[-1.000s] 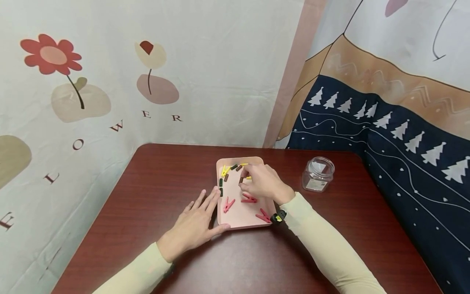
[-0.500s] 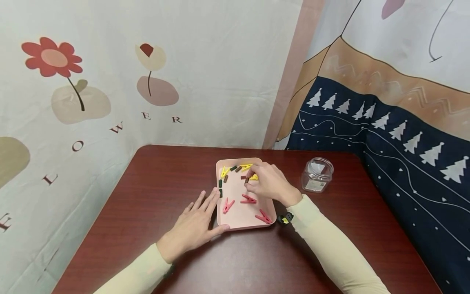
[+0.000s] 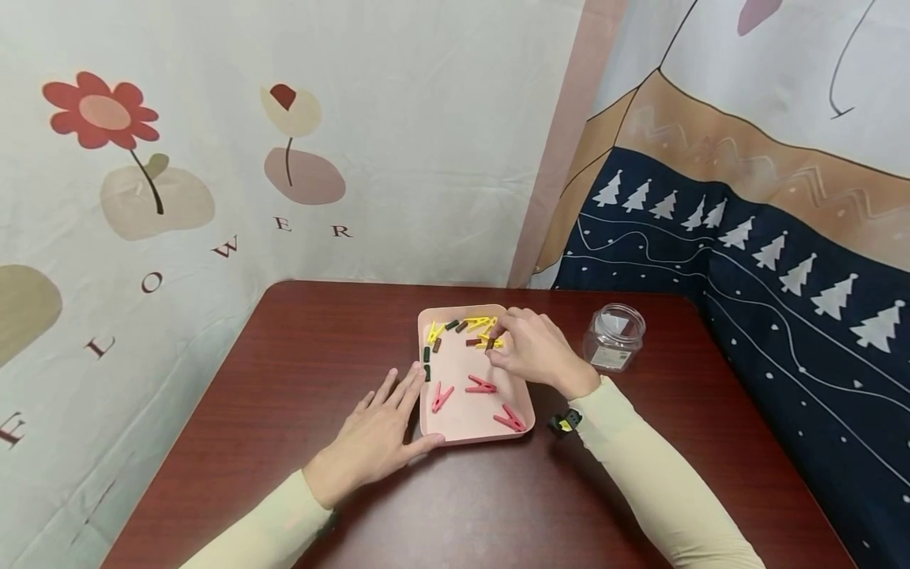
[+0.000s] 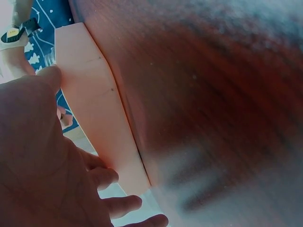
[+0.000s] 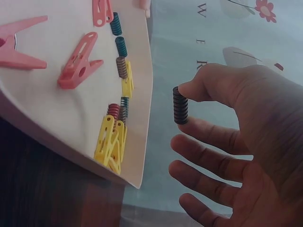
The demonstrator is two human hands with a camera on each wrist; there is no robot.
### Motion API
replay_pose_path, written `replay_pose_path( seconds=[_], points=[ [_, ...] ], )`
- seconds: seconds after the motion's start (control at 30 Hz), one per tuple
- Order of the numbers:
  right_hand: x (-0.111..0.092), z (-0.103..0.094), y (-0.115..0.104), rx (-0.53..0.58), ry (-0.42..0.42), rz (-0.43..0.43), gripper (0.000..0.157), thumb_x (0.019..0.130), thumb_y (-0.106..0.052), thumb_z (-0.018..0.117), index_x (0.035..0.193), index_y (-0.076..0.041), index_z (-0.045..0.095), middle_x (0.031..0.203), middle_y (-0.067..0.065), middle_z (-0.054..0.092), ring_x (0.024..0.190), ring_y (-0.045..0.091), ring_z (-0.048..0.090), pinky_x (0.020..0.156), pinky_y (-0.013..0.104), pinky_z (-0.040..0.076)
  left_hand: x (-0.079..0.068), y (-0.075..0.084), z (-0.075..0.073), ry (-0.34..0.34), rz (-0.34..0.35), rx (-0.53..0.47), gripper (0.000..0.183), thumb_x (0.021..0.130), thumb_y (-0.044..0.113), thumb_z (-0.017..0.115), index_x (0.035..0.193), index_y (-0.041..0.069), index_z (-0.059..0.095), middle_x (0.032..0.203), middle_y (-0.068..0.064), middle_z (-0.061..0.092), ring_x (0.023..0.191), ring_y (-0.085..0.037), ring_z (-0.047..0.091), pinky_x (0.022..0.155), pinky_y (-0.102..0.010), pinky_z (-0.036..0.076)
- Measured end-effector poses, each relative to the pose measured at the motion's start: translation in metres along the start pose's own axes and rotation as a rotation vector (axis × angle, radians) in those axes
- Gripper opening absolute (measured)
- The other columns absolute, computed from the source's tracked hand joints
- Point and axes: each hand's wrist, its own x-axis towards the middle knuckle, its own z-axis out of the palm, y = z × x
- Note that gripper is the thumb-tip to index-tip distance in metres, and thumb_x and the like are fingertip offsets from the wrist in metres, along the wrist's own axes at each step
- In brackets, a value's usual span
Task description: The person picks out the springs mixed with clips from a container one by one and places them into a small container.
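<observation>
My right hand (image 3: 536, 348) pinches a dark coil spring (image 5: 180, 106) end to end between thumb and index finger; the other fingers are spread. It is held above the right side of a shallow pink tray (image 3: 469, 419). My left hand (image 3: 377, 431) lies with straight fingers against the tray's left edge, thumb at the near corner. In the tray are pink clothespins (image 3: 481, 386) toward the near half and yellow clothespins (image 3: 435, 332) at the far end. Dark green springs (image 3: 426, 356) line the left wall, with a brown spring (image 3: 437, 345) beside them and a reddish spring (image 3: 473, 342) farther right.
A clear jar (image 3: 614, 338) with a label stands on the brown table (image 3: 341, 340), right of the tray. Behind the table hang a flower-print cloth (image 3: 426, 142) and a dark blue cloth with trees (image 3: 654, 245).
My right hand has shifted right with the pinched spring, uncovering the reddish spring and more of the yellow clothespins. My left hand stays in place at the tray's edge.
</observation>
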Motion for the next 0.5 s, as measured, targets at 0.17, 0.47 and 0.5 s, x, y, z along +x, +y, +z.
replay_pose_path(
  seconds=[0.17,0.47,0.5],
  points=[
    [-0.002,-0.0028,0.0025,-0.005,0.02,-0.004,0.025,0.095,-0.034,0.094,0.112,-0.017,0.087,0.11,0.003,0.08,0.102,0.024,0.07,0.093,0.047,0.061,0.0,0.0001,-0.0002,0.001,-0.002,-0.004,0.114,0.106,0.083,0.063,0.187,0.012,0.025,0.198,-0.004,0.021,0.181,-0.047,0.028,0.135,-0.073,0.043],
    [-0.0059,-0.0068,0.0052,0.006,0.011,0.027,0.025,0.095,-0.034,0.094,0.112,-0.018,0.086,0.112,0.007,0.08,0.101,0.023,0.066,0.095,0.047,0.06,-0.0002,0.0002,0.0001,0.003,-0.003,-0.007,0.114,0.106,0.083,0.063,0.188,0.013,0.025,0.198,-0.004,0.021,0.181,-0.047,0.028,0.135,-0.073,0.043],
    [-0.0062,-0.0074,0.0054,0.007,0.009,0.032,0.025,0.095,-0.034,0.094,0.113,-0.018,0.086,0.113,0.008,0.08,0.102,0.023,0.066,0.097,0.048,0.059,-0.0002,0.0002,0.0003,0.002,-0.002,-0.007,0.114,0.106,0.083,0.063,0.187,0.013,0.025,0.198,-0.004,0.021,0.181,-0.047,0.028,0.136,-0.073,0.043]
  ],
)
